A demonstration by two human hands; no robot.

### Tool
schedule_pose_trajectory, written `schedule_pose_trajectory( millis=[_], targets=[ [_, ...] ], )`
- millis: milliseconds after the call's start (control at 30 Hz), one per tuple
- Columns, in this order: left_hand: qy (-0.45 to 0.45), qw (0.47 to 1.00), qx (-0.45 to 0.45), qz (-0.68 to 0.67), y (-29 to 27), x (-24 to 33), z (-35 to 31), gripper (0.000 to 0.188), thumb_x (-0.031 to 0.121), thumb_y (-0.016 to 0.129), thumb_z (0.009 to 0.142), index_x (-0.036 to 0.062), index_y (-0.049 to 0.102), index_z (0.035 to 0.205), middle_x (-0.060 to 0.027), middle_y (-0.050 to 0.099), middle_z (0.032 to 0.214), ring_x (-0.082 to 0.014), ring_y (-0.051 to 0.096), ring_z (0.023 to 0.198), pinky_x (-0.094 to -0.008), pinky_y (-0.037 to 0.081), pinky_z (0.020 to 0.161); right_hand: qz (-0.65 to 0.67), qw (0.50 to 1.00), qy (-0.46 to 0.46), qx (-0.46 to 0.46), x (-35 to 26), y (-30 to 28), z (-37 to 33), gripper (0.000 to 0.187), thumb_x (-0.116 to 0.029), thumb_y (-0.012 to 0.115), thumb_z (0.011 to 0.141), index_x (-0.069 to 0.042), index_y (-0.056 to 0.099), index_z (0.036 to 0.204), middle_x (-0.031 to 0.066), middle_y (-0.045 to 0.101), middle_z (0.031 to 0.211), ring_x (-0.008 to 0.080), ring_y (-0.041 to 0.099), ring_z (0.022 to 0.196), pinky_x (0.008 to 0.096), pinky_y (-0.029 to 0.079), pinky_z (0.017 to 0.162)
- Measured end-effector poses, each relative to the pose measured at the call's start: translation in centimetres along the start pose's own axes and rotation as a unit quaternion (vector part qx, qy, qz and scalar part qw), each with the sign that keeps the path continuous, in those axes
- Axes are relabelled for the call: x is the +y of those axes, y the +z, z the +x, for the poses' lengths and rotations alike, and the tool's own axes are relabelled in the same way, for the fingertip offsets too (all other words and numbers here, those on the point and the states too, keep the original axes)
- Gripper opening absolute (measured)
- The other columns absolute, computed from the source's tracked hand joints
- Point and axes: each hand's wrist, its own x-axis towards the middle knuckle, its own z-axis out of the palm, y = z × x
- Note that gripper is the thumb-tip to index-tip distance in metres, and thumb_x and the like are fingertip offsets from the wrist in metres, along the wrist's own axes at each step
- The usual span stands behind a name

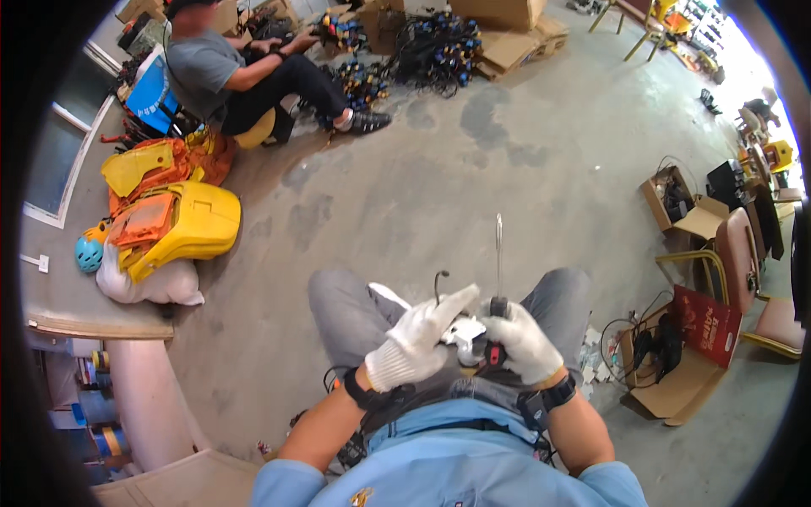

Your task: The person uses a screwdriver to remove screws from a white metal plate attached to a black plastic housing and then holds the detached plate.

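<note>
Both my hands wear white knit gloves and meet above my lap. My left hand (416, 345) is closed around a small white part (463, 331), whose exact kind I cannot make out. A short black cable (439, 283) with a hooked end rises beside the left fingers. My right hand (525, 345) grips the black and red handle of a screwdriver (498, 262). Its long metal shaft points away from me, clear of the white part. The handle's near end lies close beside that part; whether they touch is hidden by the fingers.
A cardboard box (676, 395) with black items stands to my right, beside a chair (733, 262). Yellow plastic shells (198, 221) and a white sack (152, 283) lie at left. Far left, a seated person (203, 68) handles parts near piles of cables (435, 51).
</note>
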Motion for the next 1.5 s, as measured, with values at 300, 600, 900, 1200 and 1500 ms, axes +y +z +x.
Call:
schedule_pose_trajectory(
  millis=[300,600,900,1200,1500],
  targets=[
    [-0.008,0.999,0.028,-0.027,0.8,-0.2,-0.5,0.077,-0.017,0.066,0.082,0.0027,0.054,0.155,-0.0183,0.072,0.122,-0.0338,0.072,0.115,-0.0396,0.056,0.099,0.024,0.999,0.023,0.007,-1.0,0.8,-0.2,0.023,-0.021,0.073,0.097,-0.002,0.070,0.111,0.0015,0.070,0.091,0.0101,0.063,0.075,0.0281,0.054,0.069],
    [-0.015,0.985,0.018,-0.172,1.0,-1.1,-0.6,0.060,-0.015,0.067,0.093,0.0025,0.061,0.150,-0.0135,0.069,0.135,-0.0246,0.067,0.128,-0.0360,0.052,0.111,-0.111,0.993,-0.031,0.021,-1.0,1.3,0.4,0.023,-0.023,0.071,0.095,-0.001,0.071,0.102,-0.0015,0.066,0.087,0.0070,0.058,0.077,0.0262,0.049,0.069],
    [-0.087,0.953,0.016,-0.291,1.1,-1.0,-0.9,0.064,-0.018,0.064,0.090,0.0013,0.061,0.151,-0.0121,0.066,0.144,-0.0215,0.063,0.134,-0.0335,0.049,0.117,-0.137,0.989,-0.043,0.025,-1.4,1.9,0.2,0.022,-0.022,0.069,0.094,0.000,0.070,0.097,-0.0008,0.065,0.082,0.0073,0.056,0.073,0.0269,0.047,0.065],
    [-0.081,0.958,0.038,-0.274,1.2,-1.1,-1.0,0.064,-0.018,0.065,0.089,0.0018,0.063,0.150,-0.0134,0.068,0.142,-0.0238,0.064,0.133,-0.0355,0.049,0.115,-0.113,0.993,-0.034,0.026,-1.3,2.1,0.5,0.023,-0.023,0.072,0.094,0.000,0.072,0.094,-0.0005,0.065,0.080,0.0079,0.057,0.073,0.0265,0.047,0.065],
    [-0.149,0.922,0.049,-0.354,0.7,-1.2,-1.3,0.060,-0.018,0.066,0.089,0.0021,0.066,0.146,-0.0125,0.068,0.142,-0.0229,0.064,0.135,-0.0349,0.049,0.116,-0.081,0.996,-0.021,0.043,-1.2,2.5,0.1,0.030,-0.029,0.075,0.095,0.001,0.075,0.097,-0.0005,0.065,0.080,0.0084,0.057,0.072,0.0273,0.048,0.066]
  ],
)
